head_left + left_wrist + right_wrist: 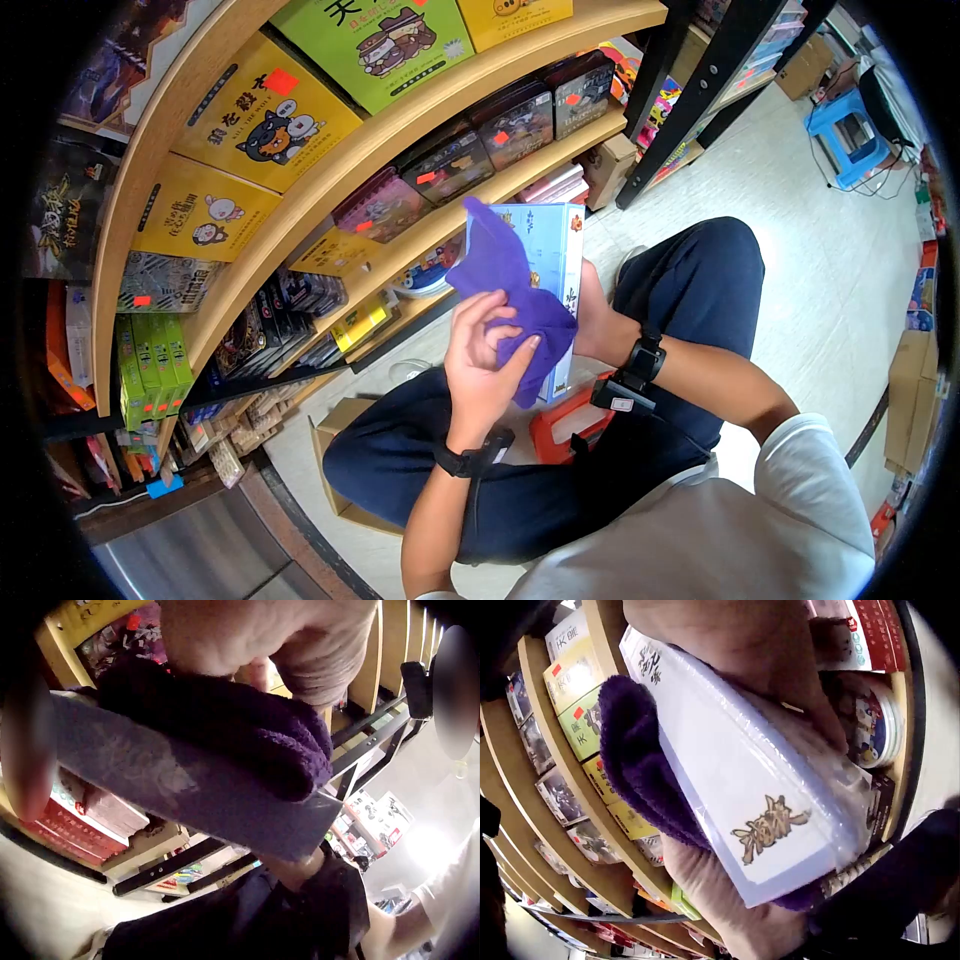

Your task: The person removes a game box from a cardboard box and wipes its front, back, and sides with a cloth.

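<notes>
Can read "天" on a green box (375, 50), cropped up top. Pinching with the left hand (480, 350) a purple cloth (533, 312) against a blue box (550, 235) pointing lengthwise away from the torso (690, 540), above the legs (690, 270). Can't decipher the brushy title (771, 829) on its right-facing spine (705, 742). Gripping that box with the half-hidden right hand (597, 320).

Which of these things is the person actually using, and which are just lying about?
In use:
- purple cloth, held in the left hand against the box
- blue box, held in the right hand

Just about:
- yellow boxes, on the shelves
- stool, on the floor
</notes>
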Tool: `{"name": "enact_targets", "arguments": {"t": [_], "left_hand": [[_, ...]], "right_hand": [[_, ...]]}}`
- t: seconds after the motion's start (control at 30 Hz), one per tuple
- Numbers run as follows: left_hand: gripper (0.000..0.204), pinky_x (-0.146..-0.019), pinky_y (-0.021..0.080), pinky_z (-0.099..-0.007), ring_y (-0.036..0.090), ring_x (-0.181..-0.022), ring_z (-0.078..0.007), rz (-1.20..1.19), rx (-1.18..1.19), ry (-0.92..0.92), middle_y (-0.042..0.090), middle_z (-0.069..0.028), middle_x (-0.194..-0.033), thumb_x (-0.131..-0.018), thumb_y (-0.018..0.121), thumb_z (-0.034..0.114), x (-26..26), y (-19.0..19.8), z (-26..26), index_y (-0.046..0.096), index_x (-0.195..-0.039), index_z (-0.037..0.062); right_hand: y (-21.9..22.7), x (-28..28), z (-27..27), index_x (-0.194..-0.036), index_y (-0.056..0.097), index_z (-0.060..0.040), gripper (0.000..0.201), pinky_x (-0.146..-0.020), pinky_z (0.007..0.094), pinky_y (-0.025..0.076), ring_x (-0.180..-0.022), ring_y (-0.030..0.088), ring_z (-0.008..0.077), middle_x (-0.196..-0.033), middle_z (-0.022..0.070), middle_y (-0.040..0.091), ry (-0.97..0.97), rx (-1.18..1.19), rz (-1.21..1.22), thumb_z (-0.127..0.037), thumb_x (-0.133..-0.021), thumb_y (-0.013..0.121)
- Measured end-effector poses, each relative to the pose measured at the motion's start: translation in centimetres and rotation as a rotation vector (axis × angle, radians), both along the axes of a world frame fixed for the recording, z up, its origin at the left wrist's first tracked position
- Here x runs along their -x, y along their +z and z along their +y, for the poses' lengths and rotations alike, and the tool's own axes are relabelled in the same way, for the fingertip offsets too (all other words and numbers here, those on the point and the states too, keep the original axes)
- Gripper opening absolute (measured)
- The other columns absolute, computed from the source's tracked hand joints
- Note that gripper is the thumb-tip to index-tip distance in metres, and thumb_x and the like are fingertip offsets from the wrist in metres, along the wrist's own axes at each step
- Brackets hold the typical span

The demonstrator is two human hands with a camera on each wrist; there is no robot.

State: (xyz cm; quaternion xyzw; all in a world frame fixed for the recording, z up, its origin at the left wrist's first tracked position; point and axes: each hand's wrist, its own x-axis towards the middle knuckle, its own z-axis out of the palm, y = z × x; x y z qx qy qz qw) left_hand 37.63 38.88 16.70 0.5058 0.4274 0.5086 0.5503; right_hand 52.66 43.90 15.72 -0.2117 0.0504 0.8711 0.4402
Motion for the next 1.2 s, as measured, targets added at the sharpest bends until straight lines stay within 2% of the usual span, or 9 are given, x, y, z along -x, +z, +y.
{"name": "enact_targets", "arguments": {"t": [0.17, 0.2, 0.33, 0.57, 0.6, 0.73, 0.9, 1.03, 1.2], "left_hand": [[0.054, -0.106, 0.033, -0.0423, 0.04, -0.13, -0.0349, 0.734, -0.302, -0.015, 0.039, -0.0193, -0.143, -0.08, 0.066, -0.003, 0.1, 0.4, 0.7, 0.047, -0.131, 0.0007], [0.053, -0.112, 0.021, -0.0453, 0.031, -0.136, -0.0406, 0.757, -0.232, -0.065, 0.031, -0.0202, -0.15, -0.088, 0.058, 0.006, 0.1, -0.3, 0.7, 0.042, -0.138, 0.0027], [0.051, -0.113, 0.019, -0.0467, 0.025, -0.14, -0.0401, 0.79, -0.173, -0.053, 0.025, -0.0246, -0.152, -0.095, 0.045, 0.011, 0.0, -1.0, 0.3, 0.033, -0.144, 0.0022], [0.044, -0.107, 0.031, -0.0384, 0.039, -0.131, -0.0389, 0.54, 0.061, 0.129, 0.037, -0.0276, -0.143, -0.099, 0.039, 0.012, 1.2, -1.9, 1.5, 0.033, -0.14, -0.0044], [0.04, -0.101, 0.038, -0.0374, 0.05, -0.121, -0.0366, 0.558, 0.07, 0.173, 0.051, -0.0275, -0.13, -0.101, 0.04, 0.017, 1.5, -2.2, 1.6, 0.041, -0.135, -0.0036], [0.034, -0.084, 0.047, -0.0375, 0.064, -0.098, -0.0341, 0.569, 0.161, 0.212, 0.065, -0.025, -0.104, -0.1, 0.043, 0.024, 2.3, -1.1, 1.8, 0.054, -0.119, -0.0024], [0.04, -0.081, 0.045, -0.026, 0.055, -0.087, -0.0103, 0.344, 0.308, 0.142, 0.064, -0.0069, -0.098, -0.104, 0.038, 0.027, 3.5, -0.9, 2.2, 0.056, -0.117, -0.0054], [0.04, -0.08, 0.044, -0.0238, 0.053, -0.087, -0.0084, 0.266, 0.35, 0.156, 0.063, -0.004, -0.097, -0.104, 0.037, 0.027, 2.8, 0.6, 2.0, 0.057, -0.116, -0.0045], [0.035, -0.078, 0.044, -0.0251, 0.054, -0.087, -0.0095, 0.324, 0.344, 0.115, 0.063, -0.0067, -0.094, -0.103, 0.038, 0.025, 3.3, 0.3, 1.2, 0.058, -0.107, -0.0042]], "right_hand": [[0.4, -0.6, 0.4, -0.13, 0.05, -0.0017, 0.058, -0.095, 0.0397, 0.047, -0.105, 0.06, 0.0278, -0.122, 0.0157, 0.06, -0.062, -0.077, -0.028, -0.044, -0.096, 0.029], [0.4, -0.7, 0.4, -0.132, 0.048, -0.0016, 0.059, -0.097, 0.04, 0.045, -0.107, 0.059, 0.0281, -0.125, 0.0159, 0.058, -0.055, -0.075, -0.036, -0.044, -0.096, 0.029], [0.3, -0.9, 0.2, -0.137, 0.043, -0.0014, 0.062, -0.101, 0.0401, 0.043, -0.112, 0.057, 0.0279, -0.131, 0.016, 0.053, -0.009, -0.073, -0.022, -0.046, -0.096, 0.03], [0.5, -0.6, -0.8, -0.143, 0.036, -0.0022, 0.066, -0.104, 0.0416, 0.041, -0.118, 0.054, 0.0283, -0.137, 0.0168, 0.049, 0.083, -0.105, 0.01, -0.049, -0.096, 0.032], [0.2, -0.7, -0.9, -0.145, 0.032, -0.0029, 0.068, -0.106, 0.0427, 0.04, -0.123, 0.052, 0.0282, -0.141, 0.0173, 0.045, 0.101, -0.129, 0.008, -0.051, -0.097, 0.031], [-0.1, -0.9, -1.2, -0.147, 0.029, -0.0061, 0.07, -0.108, 0.0432, 0.038, -0.128, 0.048, 0.0281, -0.145, 0.0162, 0.04, 0.149, -0.118, -0.036, -0.055, -0.097, 0.029], [-1.7, -1.1, -1.5, -0.149, 0.027, -0.0088, 0.067, -0.108, 0.0433, 0.037, -0.13, 0.045, 0.0278, -0.148, 0.0143, 0.036, 0.177, -0.144, -0.064, -0.054, -0.099, 0.026], [-4.2, -1.1, -1.3, -0.148, 0.027, -0.008, 0.06, -0.107, 0.0406, 0.039, -0.13, 0.044, 0.0261, -0.148, 0.0144, 0.036, 0.158, -0.346, 0.454, -0.046, -0.102, 0.021], [-2.1, -1.3, -2.6, -0.148, 0.028, -0.0075, 0.057, -0.106, 0.0395, 0.04, -0.128, 0.047, 0.0252, -0.147, 0.0141, 0.038, 0.241, -0.2, -0.009, -0.043, -0.103, 0.029]]}}
